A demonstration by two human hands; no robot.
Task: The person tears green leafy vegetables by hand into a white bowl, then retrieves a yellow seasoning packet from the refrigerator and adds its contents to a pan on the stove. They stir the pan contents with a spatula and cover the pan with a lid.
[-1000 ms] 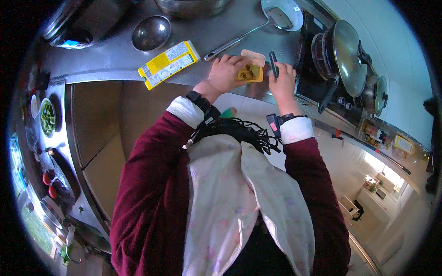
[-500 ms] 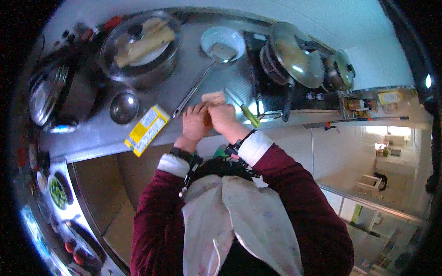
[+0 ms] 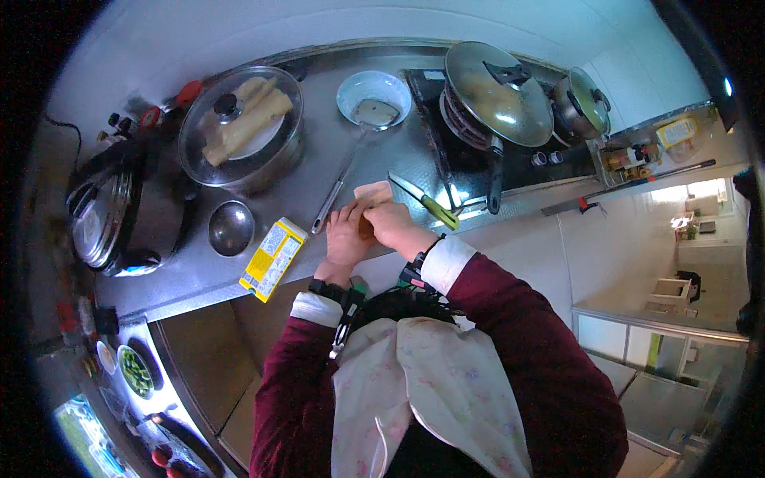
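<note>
Both my hands are together at the counter's near edge, closed around a small pale-pink block whose far end sticks out past the fingers. My left hand has its fingers curled over the block's near left side. On the other side my right hand is bent into a loose grip, its fingertips mostly hidden. Between the palms, the lower part of the block is covered. Just right of my hands lies a knife with a green handle. A long-handled metal spatula rests to their left, its head in a white bowl.
Left of my hands are a yellow-and-white carton and a metal ladle bowl. A glass-lidded pot stands behind them, a dark pressure cooker farther left. On the stove sit a lidded frying pan and a smaller pot.
The whole view has shifted, so the counter things appear lower in the picture. Both hands stay closed around the pink block, with little visible movement against the counter.
</note>
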